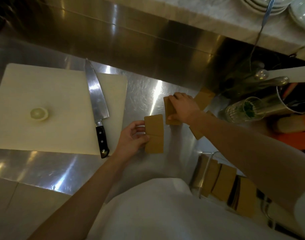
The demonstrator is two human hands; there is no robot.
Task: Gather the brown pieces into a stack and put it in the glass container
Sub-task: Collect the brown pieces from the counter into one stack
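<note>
Flat brown rectangular pieces lie on the steel counter. My left hand grips the left edge of two overlapping brown pieces. My right hand lies over another brown piece, with fingers and thumb closed on its ends. One more brown piece leans near the back wall, and another shows under my right forearm. The glass container stands at the lower right, with several brown pieces standing inside it.
A white cutting board at the left carries a chef's knife and a cut round pale piece of food. A ribbed glass with herbs and a metal utensil holder stand at the right. Plates sit on the upper shelf.
</note>
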